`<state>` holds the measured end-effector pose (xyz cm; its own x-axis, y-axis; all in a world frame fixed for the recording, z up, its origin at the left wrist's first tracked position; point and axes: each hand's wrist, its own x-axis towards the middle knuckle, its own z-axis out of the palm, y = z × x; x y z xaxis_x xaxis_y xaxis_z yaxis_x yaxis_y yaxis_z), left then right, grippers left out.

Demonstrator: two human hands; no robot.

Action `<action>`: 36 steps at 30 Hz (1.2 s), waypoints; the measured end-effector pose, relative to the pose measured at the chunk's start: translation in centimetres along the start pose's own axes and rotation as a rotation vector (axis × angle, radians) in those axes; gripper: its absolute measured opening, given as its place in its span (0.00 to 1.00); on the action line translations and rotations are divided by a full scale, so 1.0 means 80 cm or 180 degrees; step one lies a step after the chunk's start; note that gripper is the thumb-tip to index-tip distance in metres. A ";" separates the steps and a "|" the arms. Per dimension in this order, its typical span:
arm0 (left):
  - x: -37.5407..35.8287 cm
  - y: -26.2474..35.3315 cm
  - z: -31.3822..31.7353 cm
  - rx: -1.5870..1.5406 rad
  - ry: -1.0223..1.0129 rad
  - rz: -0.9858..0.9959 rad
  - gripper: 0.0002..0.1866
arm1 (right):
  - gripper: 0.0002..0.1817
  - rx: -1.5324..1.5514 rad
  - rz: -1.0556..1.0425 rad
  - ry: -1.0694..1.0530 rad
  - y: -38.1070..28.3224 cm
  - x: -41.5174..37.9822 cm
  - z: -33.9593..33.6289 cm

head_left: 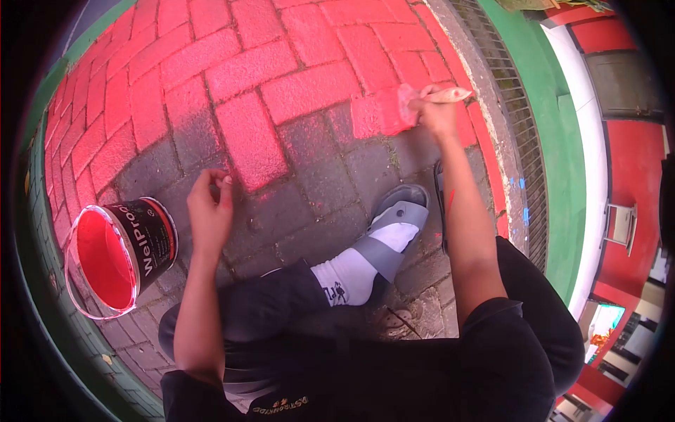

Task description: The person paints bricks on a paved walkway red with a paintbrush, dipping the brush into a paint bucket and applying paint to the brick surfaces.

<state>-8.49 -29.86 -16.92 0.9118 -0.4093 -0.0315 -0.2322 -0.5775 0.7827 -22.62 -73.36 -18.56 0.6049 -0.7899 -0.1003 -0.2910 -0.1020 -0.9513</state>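
With my right hand (437,112) I grip a paintbrush (450,94) by its pale handle, its red bristles against the paving at the upper right. Wet red paint (376,114) covers the brick just left of the bristles. My left hand (211,200) hangs over unpainted grey bricks (281,221), fingers curled with fingertips near the thumb; whether anything small is between them is hidden. To its left stands a black paint bucket (151,235) with "Welproof" lettering, its inside red and its wire handle hanging down over the rim.
Red-painted bricks (309,91) spread across the upper paving. My sandalled foot (373,260) in a white sock rests on grey bricks at the centre. A curb (485,91) and a metal drain grate (517,119) run along the right, beside a green strip (555,162).
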 end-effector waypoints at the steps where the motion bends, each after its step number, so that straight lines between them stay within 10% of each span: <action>1: 0.002 -0.006 -0.002 -0.0015 -0.0024 -0.0014 0.06 | 0.12 -0.0411 -0.0239 0.0150 -0.007 0.007 -0.007; 7: 0.007 -0.017 -0.010 -0.0268 -0.0139 -0.0137 0.07 | 0.13 -0.2246 -0.1619 0.0275 -0.004 0.004 0.025; 16: 0.010 -0.025 -0.020 -0.0349 -0.0060 -0.0132 0.07 | 0.08 -0.1215 -0.2227 -0.1139 -0.034 -0.124 0.104; 18: 0.009 -0.026 -0.020 -0.0344 -0.0052 -0.0112 0.07 | 0.14 -0.0812 -0.0621 -0.0666 -0.036 -0.095 0.078; 23: 0.009 -0.028 -0.021 -0.0400 -0.0030 -0.0076 0.07 | 0.19 0.0060 0.0558 0.0134 0.008 0.016 -0.026; 28: 0.013 -0.021 -0.019 -0.0366 -0.0107 -0.0186 0.08 | 0.09 -0.2368 -0.1730 0.0839 0.005 0.019 -0.014; 36: 0.012 -0.034 -0.015 -0.0335 -0.0091 -0.0135 0.08 | 0.09 -0.1089 -0.1276 -0.1291 -0.066 -0.114 0.108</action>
<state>-6.60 -27.86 -18.35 0.9097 -0.4070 -0.0824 -0.1555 -0.5178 0.8413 -20.20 -60.36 -15.12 0.9269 -0.3674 0.0766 -0.1638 -0.5797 -0.7982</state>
